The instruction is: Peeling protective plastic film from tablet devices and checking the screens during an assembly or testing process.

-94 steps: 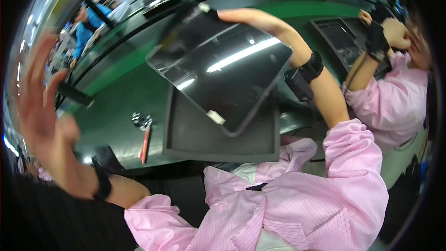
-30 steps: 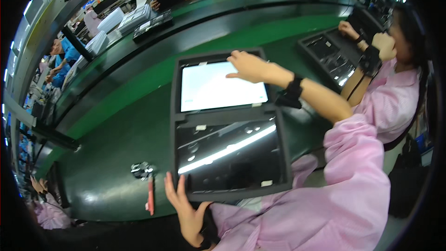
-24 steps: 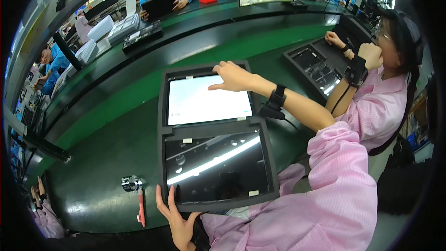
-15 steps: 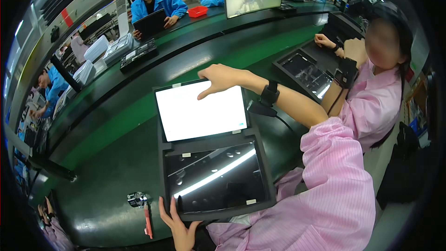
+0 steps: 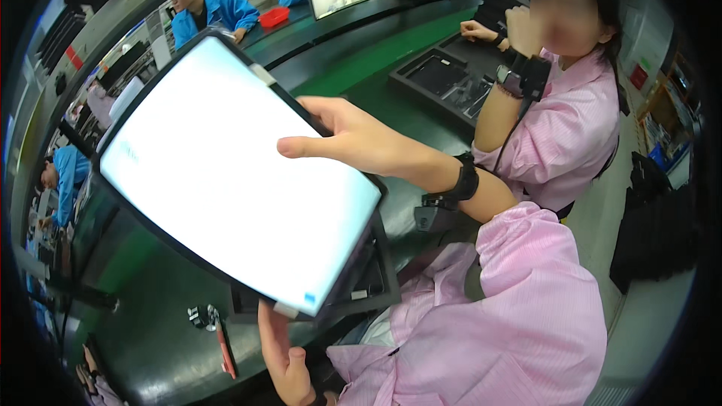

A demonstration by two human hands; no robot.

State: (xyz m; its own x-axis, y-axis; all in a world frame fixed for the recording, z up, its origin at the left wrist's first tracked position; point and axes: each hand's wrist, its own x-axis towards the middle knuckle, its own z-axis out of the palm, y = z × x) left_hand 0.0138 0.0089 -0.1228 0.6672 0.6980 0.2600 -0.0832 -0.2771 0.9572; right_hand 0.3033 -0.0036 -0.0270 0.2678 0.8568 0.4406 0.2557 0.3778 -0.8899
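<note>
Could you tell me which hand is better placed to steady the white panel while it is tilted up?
Probably the right hand: it holds the white panel at its upper edge, while the left hand only props its bottom edge.

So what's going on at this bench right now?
A person in a pink coat holds a large white-faced panel tilted up off the green bench. The right hand grips its upper edge; the left hand supports its lower edge. A dark tray lies beneath. A neighbour in pink sits to the right, by another tray.
</note>
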